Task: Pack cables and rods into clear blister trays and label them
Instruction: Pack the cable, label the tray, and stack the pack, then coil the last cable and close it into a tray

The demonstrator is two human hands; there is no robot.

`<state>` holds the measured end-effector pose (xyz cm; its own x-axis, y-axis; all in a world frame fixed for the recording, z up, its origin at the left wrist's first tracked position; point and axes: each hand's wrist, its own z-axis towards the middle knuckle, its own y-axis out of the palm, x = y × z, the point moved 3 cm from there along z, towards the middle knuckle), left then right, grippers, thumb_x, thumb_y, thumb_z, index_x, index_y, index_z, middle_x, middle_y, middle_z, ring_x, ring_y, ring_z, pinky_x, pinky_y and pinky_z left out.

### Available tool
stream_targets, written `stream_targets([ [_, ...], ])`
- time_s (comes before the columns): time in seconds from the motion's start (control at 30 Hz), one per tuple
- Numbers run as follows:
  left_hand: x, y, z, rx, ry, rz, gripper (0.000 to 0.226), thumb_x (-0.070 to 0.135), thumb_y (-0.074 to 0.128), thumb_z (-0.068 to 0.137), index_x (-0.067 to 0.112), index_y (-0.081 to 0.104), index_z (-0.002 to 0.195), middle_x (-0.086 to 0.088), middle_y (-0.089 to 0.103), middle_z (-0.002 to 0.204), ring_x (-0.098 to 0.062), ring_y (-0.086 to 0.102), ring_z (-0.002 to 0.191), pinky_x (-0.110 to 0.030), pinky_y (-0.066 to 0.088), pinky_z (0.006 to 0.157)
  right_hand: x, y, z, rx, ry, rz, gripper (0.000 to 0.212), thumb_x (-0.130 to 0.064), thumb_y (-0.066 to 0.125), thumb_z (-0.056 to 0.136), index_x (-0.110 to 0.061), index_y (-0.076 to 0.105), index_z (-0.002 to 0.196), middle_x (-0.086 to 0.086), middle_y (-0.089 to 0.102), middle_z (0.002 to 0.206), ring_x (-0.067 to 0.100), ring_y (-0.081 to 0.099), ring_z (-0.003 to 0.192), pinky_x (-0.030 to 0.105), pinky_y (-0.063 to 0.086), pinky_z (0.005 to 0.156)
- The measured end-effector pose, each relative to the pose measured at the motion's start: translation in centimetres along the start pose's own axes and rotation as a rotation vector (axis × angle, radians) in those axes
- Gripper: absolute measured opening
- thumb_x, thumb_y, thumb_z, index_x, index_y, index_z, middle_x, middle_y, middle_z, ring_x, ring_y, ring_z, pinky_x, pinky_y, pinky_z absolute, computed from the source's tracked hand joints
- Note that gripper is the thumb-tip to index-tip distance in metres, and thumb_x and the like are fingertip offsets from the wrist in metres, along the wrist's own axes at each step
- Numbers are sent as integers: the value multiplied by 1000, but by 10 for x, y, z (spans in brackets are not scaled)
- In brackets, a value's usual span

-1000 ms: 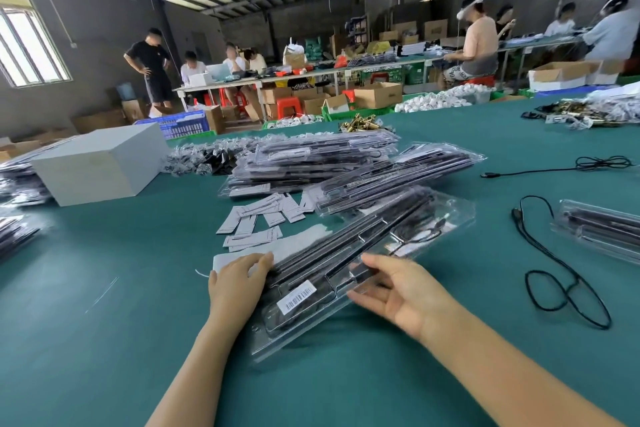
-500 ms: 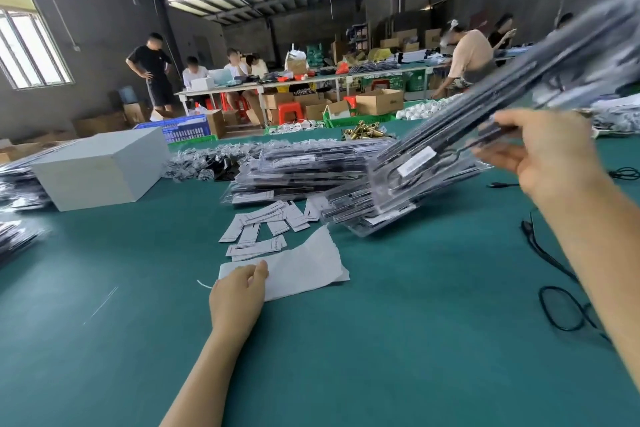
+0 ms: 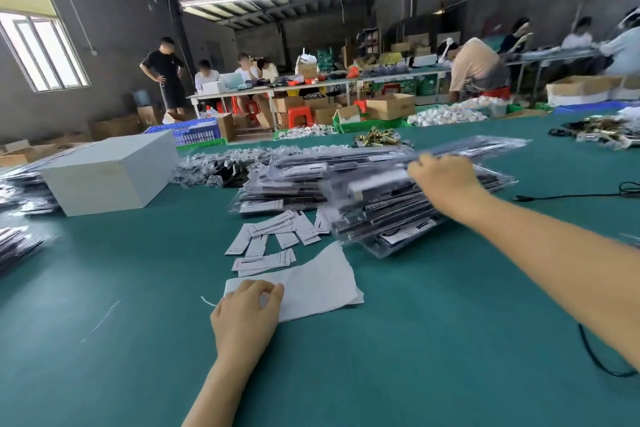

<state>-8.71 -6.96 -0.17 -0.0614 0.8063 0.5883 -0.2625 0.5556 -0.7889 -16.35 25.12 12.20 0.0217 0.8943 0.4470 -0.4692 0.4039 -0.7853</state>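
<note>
My right hand [image 3: 446, 180] reaches out over a pile of packed blister trays [image 3: 381, 215] and grips a clear blister tray [image 3: 491, 149] holding dark rods, which lies blurred across the top of the pile. My left hand [image 3: 247, 312] is on the near end of a white label sheet [image 3: 322, 284], fingers bent, thumb and fingertips pinching at the paper. Loose white label strips [image 3: 273, 236] lie scattered just beyond the sheet. A second stack of packed trays [image 3: 294, 184] sits behind them.
A white box [image 3: 104, 177] stands at the left, with bagged small parts [image 3: 214, 170] beside it. More trays lie at the left edge [image 3: 20, 246]. Black cables lie at the right [image 3: 568, 197] and under my forearm [image 3: 595, 357]. People work at far tables.
My right hand lifted the labelled tray from in front of me, swung it up and away, and brought it down on the pile. My left hand stayed on the sheet and curled its fingers.
</note>
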Motion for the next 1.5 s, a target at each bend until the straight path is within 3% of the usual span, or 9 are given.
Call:
stream_targets([
  [0.2,-1,-2,1,20,7,0,19,44,47,94,45,55,77,23,53,99,-13,54,97,-32,34,93,-38,27,6,-262,-2,-33,38,-6,63,81,-10,47,115,9,51,115,25,61,88,30,39,60],
  [0.33,0,0,1,26,14,-4,18,44,48,94,43,57,79,23,54,99,-12,53,100,-31,33,94,-36,27,27,-467,101,162,29,-4,45,92,-6,47,121,22,34,141,36,55,102,40,44,74],
  [0.5,-2,2,1,11,9,11,16,45,47,94,44,54,80,23,50,98,-11,48,105,-32,29,97,-34,43,33,-577,92,350,27,-8,38,91,-6,45,117,20,41,132,40,47,110,47,41,90],
  [0.73,-1,1,0,1,7,18,15,46,46,95,43,55,83,24,48,100,-12,48,107,-33,27,97,-29,44,13,-291,190,478,44,-14,38,94,-6,37,137,18,29,150,32,22,140,51,19,115],
  [0.9,0,-1,-1,-7,7,27,15,44,45,95,42,56,85,22,49,104,-14,49,109,-35,27,99,-17,20,-33,75,184,650,42,-9,46,90,1,48,131,18,46,136,31,39,129,45,33,107],
  [1.03,0,-3,-3,-22,10,28,14,41,45,95,40,58,88,15,55,113,-17,50,109,-38,28,99,16,18,-86,139,371,661,39,-8,50,88,0,52,126,17,52,126,35,44,117,42,38,97],
  [1.23,7,-9,-11,-31,64,4,15,30,50,94,34,63,89,7,60,117,-21,51,104,-37,33,96,89,30,-165,-407,678,231,42,-39,50,91,-12,44,123,19,40,135,41,34,127,56,35,101],
  [1.37,13,-11,-20,-5,105,-23,13,28,52,94,26,65,92,2,64,112,-23,53,99,-40,37,97,125,51,-210,-755,778,225,65,-19,47,89,-14,18,147,24,4,155,49,-1,141,69,10,108],
  [1.5,17,-10,-25,7,144,41,17,32,55,94,22,68,98,-1,66,111,-26,54,105,-41,37,97,133,64,-238,-769,817,269,54,-23,41,93,-16,25,144,17,25,151,42,24,136,63,25,107],
])
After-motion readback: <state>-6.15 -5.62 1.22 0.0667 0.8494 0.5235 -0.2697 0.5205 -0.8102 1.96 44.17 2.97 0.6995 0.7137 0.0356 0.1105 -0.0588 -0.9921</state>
